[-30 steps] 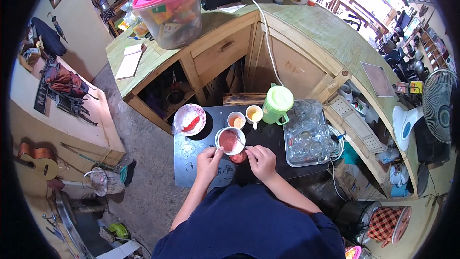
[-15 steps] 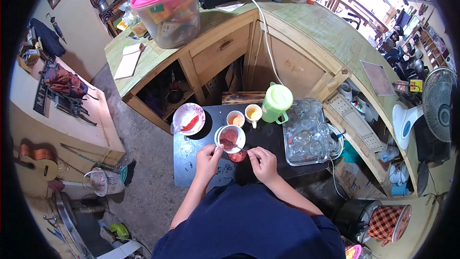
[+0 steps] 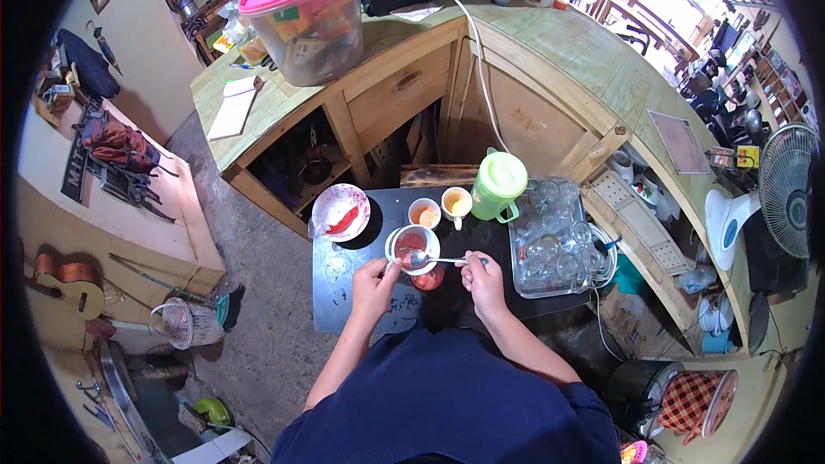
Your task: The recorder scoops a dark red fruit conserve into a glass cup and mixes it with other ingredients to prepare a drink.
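Observation:
A white cup (image 3: 432, 271) with reddish stuff inside is gripped at its left rim by my left hand (image 3: 373, 285), the fingers pinched. In my closed right hand (image 3: 485, 285) is the handle of a metal spoon (image 3: 418, 259), its bowl over the cup's mouth. Below the cup, partly covered by it, sits a small container of red stuff (image 3: 429, 280). Beyond stand a cup with orange contents (image 3: 424, 214) and a mug with yellow contents (image 3: 456, 203). To the left is a patterned bowl (image 3: 326, 201) holding something red.
On the dark low table (image 3: 344, 309) stand a green lidded pitcher (image 3: 500, 182) and, to the right, a clear tray (image 3: 550, 292) full of glass cups. A wooden counter (image 3: 550, 30) curves around the far side, carrying a pink-lidded tub (image 3: 301, 34). A white fan (image 3: 730, 206) stands far right.
My right hand has shifted slightly right and up, and the spoon's shiny bowl now shows over the cup. My left hand keeps hold of the cup.

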{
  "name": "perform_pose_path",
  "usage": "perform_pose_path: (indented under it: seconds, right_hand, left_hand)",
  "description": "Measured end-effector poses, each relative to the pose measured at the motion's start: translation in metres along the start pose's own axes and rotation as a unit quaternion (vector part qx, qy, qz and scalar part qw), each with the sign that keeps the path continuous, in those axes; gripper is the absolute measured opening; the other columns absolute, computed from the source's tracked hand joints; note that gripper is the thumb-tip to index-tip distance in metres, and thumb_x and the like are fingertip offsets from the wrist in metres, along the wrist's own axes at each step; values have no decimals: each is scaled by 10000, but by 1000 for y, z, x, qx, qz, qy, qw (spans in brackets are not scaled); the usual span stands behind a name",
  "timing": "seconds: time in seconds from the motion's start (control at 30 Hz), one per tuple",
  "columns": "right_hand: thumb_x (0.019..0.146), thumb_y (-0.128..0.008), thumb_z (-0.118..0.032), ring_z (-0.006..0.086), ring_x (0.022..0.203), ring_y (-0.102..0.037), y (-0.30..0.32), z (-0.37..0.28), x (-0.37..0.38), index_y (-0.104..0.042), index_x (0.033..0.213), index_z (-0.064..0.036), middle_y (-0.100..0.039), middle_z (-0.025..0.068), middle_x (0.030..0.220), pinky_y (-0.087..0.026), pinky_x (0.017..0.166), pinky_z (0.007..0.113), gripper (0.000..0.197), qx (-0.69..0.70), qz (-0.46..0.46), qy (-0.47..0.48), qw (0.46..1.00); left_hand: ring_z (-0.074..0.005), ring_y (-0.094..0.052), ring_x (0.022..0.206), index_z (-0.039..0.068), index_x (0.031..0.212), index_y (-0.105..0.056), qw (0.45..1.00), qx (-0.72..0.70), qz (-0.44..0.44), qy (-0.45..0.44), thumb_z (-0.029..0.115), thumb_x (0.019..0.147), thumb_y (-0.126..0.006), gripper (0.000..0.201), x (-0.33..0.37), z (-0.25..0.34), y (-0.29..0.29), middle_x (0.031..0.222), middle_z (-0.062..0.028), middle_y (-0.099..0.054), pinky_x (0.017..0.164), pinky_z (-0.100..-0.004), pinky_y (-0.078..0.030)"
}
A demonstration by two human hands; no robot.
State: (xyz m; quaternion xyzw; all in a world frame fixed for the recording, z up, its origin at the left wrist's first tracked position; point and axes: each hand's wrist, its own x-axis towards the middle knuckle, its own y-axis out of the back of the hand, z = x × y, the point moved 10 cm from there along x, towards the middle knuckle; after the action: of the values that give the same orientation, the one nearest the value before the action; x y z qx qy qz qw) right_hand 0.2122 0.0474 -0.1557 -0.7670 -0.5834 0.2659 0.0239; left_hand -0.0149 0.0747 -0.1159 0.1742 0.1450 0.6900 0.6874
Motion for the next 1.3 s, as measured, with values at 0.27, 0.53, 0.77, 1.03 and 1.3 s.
perform_pose_path:
  seconds: [0.27,0.53,0.77,1.03,1.3]
  right_hand:
    - [1007,-522,-201,38,498,-367,15,-18,-2,-574,821,-15,-426,-37,598,-295,446,207,268,-3,14,44,999]
    - [918,-601,-174,244,625,-619,4,-46,-27,-637,824,-14,-626,108,714,-470,588,348,189,-437,-8,330,837]
    - [909,-605,-244,290,742,-642,-34,-18,-34,-635,872,-75,-623,85,800,-488,657,396,176,-567,-138,409,702]
    - [933,-569,-251,310,782,-641,-31,-1,-22,-597,920,-75,-630,101,837,-487,675,418,179,-576,-135,367,718]
    - [938,-567,-229,331,818,-630,-36,5,-15,-585,906,-51,-630,115,885,-490,691,435,182,-574,-147,330,735]
  left_hand:
    - [-121,-436,557,-39,666,-541,993,-70,30,92,253,936,-622,405,-4,-39,5,550,-60,-468,529,-337,-357]
    - [-69,-422,605,-21,759,-657,979,-65,91,169,349,966,-574,433,-4,-100,19,630,20,-516,564,-286,-342]
    - [-72,-380,602,23,724,-580,960,-157,66,221,389,1012,-491,474,14,-164,-18,620,33,-452,544,-283,-316]
    - [-86,-408,474,128,726,-505,922,-294,-3,252,413,1044,-391,441,46,-191,-78,568,35,-448,446,-262,-319]
    - [-110,-493,552,123,788,-502,935,-243,-26,256,404,1048,-363,407,64,-213,-95,666,-13,-537,515,-261,-400]
